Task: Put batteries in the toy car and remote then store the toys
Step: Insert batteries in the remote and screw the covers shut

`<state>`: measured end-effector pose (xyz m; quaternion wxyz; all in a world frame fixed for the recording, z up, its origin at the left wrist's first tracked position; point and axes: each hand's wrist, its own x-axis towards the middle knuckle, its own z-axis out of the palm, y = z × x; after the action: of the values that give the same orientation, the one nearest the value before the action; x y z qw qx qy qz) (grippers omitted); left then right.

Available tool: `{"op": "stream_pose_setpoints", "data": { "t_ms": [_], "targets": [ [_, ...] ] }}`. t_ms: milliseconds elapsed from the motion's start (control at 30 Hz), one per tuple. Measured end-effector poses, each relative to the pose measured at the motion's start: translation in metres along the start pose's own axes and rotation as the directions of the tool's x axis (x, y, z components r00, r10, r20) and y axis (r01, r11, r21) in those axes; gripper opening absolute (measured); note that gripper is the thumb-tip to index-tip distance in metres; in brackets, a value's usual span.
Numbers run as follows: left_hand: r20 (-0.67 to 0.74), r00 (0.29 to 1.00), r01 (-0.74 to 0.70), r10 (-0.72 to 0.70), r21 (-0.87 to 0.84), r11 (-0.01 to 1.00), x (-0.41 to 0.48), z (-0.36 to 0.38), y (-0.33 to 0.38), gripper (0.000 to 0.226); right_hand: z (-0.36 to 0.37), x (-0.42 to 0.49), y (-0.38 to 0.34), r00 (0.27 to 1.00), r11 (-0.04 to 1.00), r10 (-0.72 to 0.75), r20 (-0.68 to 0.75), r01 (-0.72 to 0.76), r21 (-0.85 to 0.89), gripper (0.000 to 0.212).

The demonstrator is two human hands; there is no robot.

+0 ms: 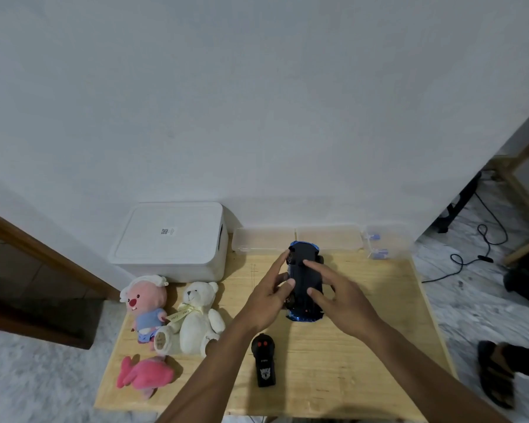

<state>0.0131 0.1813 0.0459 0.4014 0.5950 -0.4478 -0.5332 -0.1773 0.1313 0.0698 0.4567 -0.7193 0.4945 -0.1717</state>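
A blue toy car (304,280) lies upside down on the wooden table (364,346), its black underside facing up. My left hand (269,297) grips its left side with thumb and fingers. My right hand (339,297) rests on the underside from the right, fingers spread over it. A black remote (263,360) with red buttons lies on the table nearer to me, below the car. Blue-tipped batteries (377,248) sit in a clear box at the back right. A white lidded storage box (171,242) stands at the back left.
Three plush toys lie at the table's left: a pink-faced one (147,303), a white bear (196,319) and a pink one (145,375). Two clear lidded boxes (297,239) line the wall. A sandalled foot (495,374) and cables are on the floor at right.
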Motion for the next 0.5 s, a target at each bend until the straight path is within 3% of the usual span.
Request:
{"op": "stream_pose_setpoints", "data": {
  "t_ms": [167,300,400,500],
  "targets": [
    [0.008,1.0,0.007,-0.007,-0.083,0.996,0.001,0.007,0.001,0.048,0.0,-0.001,-0.006,0.996,0.995,0.093,-0.015,-0.093,0.038,0.06],
    [-0.01,0.999,-0.043,0.042,-0.045,0.998,-0.002,0.01,-0.001,0.056,-0.002,0.001,-0.006,0.99,0.985,0.138,0.004,-0.138,0.102,0.067],
    [-0.044,0.998,-0.036,0.035,-0.022,0.999,-0.005,0.013,-0.001,0.072,-0.003,0.002,-0.003,0.99,0.977,0.14,0.032,-0.143,0.158,0.058],
    [0.004,1.0,0.023,-0.023,-0.011,1.0,-0.007,0.015,0.0,0.066,-0.003,-0.002,-0.002,0.985,0.953,0.149,0.081,-0.165,0.254,0.049]
  ]
}}
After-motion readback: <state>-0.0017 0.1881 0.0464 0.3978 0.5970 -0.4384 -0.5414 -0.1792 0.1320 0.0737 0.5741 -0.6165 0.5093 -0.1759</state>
